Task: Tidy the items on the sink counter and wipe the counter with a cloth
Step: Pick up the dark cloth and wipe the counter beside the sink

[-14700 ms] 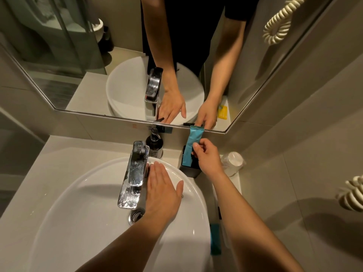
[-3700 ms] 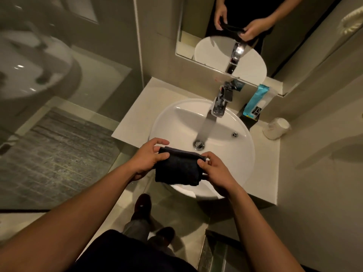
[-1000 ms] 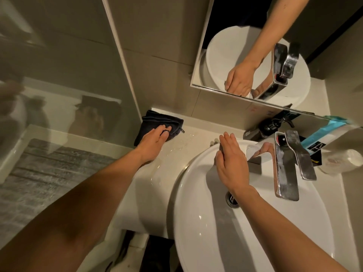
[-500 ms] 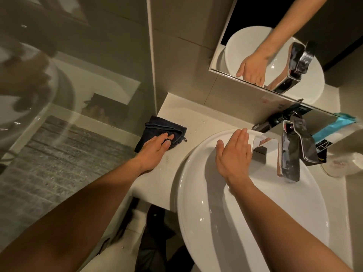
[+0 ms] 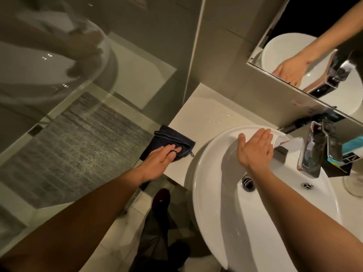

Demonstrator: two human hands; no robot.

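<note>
A folded dark cloth [image 5: 167,140] lies on the pale counter [image 5: 206,114] at its front left edge, left of the white basin [image 5: 216,213]. My left hand [image 5: 159,163] presses flat on the cloth with fingers spread over it. My right hand [image 5: 255,150] rests flat and open on the basin's far rim, holding nothing. The chrome tap [image 5: 314,152] stands to the right of that hand. A teal packet in a black holder [image 5: 351,152] sits behind the tap at the right edge.
A glass shower partition [image 5: 78,95] stands left of the counter, with grey floor tiles behind it. A mirror [image 5: 314,55] hangs above the basin. A clear cup [image 5: 353,185] sits at the right edge. Water drops glint on the counter. My shoes show on the floor below.
My left hand has dragged the cloth from the counter's back left corner toward the front edge. My right hand stays on the basin rim.
</note>
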